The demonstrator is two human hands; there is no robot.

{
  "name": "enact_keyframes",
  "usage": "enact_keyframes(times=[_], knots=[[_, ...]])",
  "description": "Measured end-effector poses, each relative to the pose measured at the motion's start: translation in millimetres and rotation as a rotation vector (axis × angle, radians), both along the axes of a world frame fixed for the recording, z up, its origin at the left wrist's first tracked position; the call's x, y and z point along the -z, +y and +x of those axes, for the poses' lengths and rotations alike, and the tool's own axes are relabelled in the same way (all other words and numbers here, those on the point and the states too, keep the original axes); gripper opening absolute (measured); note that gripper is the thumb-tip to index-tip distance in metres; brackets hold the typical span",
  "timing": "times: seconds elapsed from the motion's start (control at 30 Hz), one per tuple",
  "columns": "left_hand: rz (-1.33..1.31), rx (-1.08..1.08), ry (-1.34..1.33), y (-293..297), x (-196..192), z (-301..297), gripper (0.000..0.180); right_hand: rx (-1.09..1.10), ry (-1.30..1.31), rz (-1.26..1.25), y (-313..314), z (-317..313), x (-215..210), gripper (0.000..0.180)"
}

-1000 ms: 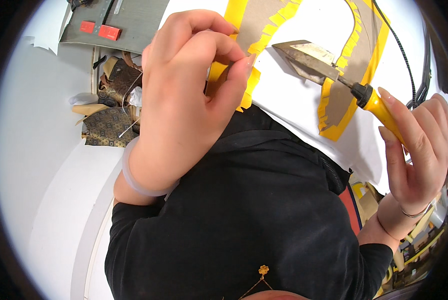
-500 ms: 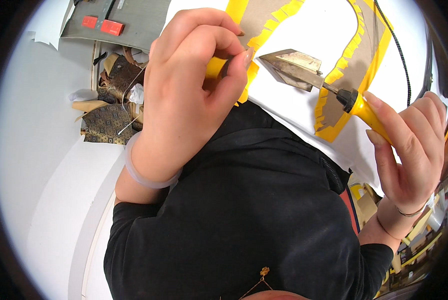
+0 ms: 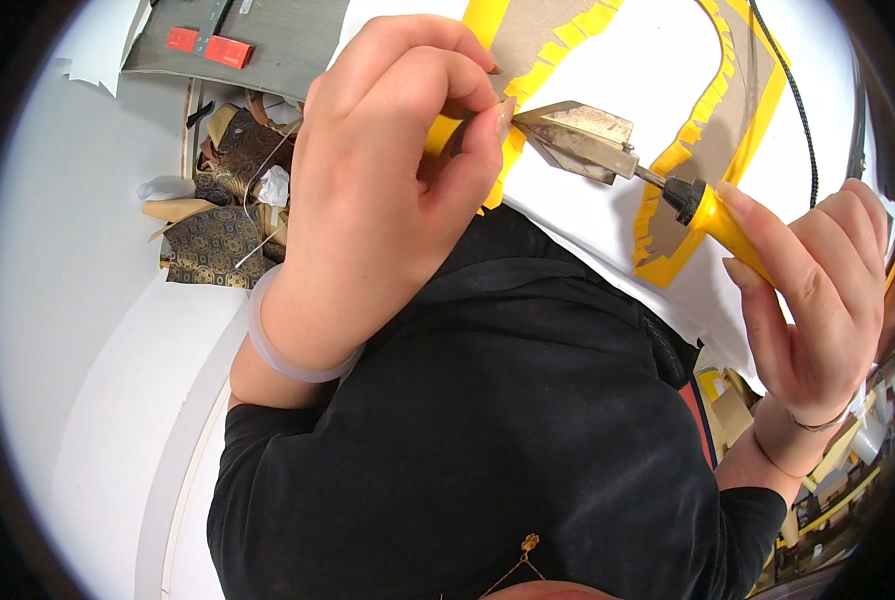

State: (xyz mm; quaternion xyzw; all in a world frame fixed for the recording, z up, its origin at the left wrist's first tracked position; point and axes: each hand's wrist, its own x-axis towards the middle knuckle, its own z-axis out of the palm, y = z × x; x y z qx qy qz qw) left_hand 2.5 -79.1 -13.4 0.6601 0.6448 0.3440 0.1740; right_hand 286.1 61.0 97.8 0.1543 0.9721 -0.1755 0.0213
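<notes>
My right hand (image 3: 818, 290) grips the yellow handle of a small iron (image 3: 578, 143); its pointed metal head aims left. The head's tip meets the pinched thumb and fingertip of my left hand (image 3: 388, 190), and whether they touch cannot be made out. Whatever sits in that pinch is hidden or too small to name. Beneath my left hand lies a tan sheet piece (image 3: 535, 30) with yellow, notched edge strips. A second such piece (image 3: 725, 125), also edged in snipped yellow, lies under and beyond the iron. Both rest on a white surface (image 3: 638, 60).
At the far left, a grey board (image 3: 298, 40) bears a dark ruler-like tool with red blocks (image 3: 210, 47). Below it is a heap of patterned fabric and brown scraps (image 3: 218, 230). A black braided cord (image 3: 798, 110) runs down the right side. Cluttered shelves (image 3: 848, 490) stand at lower right.
The iron has moved a little left, bringing its tip up to my left fingertips, where a small gap showed before. My left hand has shifted slightly right, still pinched.
</notes>
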Motion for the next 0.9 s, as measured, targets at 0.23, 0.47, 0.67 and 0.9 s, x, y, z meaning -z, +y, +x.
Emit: enact_keyframes(times=[0.23, 0.47, 0.67, 0.9], knots=[[0.031, 0.017, -0.087, -1, 1, -5, 0.014, -0.026, 0.000, 0.024, 3, -6, 1, 0.047], [0.053, -0.061, -0.384, -14, 7, -15, 0.014, -0.082, 0.022, 0.052, 14, -17, 3, 0.049], [0.120, -0.019, -0.012, -33, 2, -28, 0.024, -0.105, -0.027, 0.045, 20, -23, -4, 0.049], [0.029, 0.084, 0.341, -50, 5, -21, 0.041, -0.109, 0.008, 0.079, 29, -23, -1, 0.048]])
